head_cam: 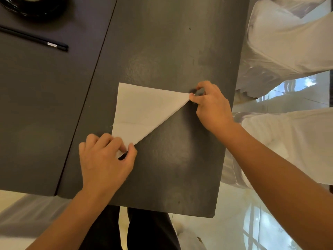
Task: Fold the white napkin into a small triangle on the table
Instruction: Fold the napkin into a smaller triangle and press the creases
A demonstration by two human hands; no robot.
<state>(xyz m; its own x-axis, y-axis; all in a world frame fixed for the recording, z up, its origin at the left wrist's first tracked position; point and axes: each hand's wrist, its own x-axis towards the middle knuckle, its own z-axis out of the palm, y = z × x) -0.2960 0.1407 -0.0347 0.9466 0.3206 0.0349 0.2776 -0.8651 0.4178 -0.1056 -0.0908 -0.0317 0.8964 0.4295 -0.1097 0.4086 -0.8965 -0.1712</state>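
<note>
Dim, soft glare, wide-angle warping

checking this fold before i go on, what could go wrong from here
The left hand and right hand pinch only the two end tips of the white napkin; its middle lies unheld, so the layers may slip out of line. Pulling the tips apart too hard might tear it.

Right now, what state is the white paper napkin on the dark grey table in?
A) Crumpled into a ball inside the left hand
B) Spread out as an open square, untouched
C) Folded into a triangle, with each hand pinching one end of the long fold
C: the white paper napkin lies flat as a triangle on the dark grey table, the left hand pinching its near corner and the right hand pinching its right tip.
</note>
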